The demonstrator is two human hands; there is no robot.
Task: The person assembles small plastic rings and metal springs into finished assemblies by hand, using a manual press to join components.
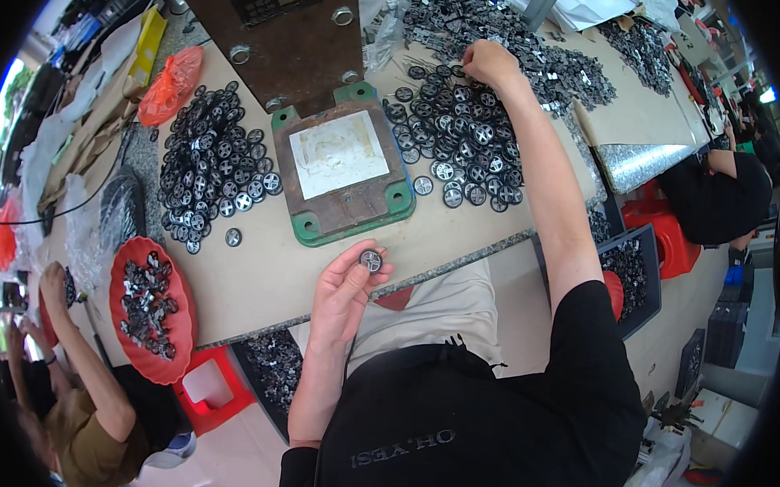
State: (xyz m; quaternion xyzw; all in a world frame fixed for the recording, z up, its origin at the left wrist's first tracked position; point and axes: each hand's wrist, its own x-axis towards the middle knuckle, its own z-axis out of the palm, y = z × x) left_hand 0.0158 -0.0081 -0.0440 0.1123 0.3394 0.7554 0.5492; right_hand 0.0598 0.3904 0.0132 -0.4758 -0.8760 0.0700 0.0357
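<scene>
1. Disc: round, black-rimmed, with cross-like relief on its face. Sits in left hand, pinched between thumb and bent fingers, above near edge of worktable.
2. Right hand: extends to border between right-hand disc pile and heap of metal pieces. Fingers curled downward; cannot tell whether grasping or merely touching.
3. Right-hand disc pile: glossy dark rims, silvery crosses; overlaps loosely, thinning toward near side.
4. Left-hand disc pile: same circular form, densely heaped. Includes one stray disc, flat, just beside near end.
5. Machine base: between both piles; green-painted frame with holed corners, worn brown plate, pale rectangular sheet on top.
6. Block: heavy, brown, bolted, beyond machine base.
7. Dish: red, oval, scalloped at rim. Holds small black and silvery parts.
8. Worktable: smooth beige surface, speckled stone-like edge.
</scene>
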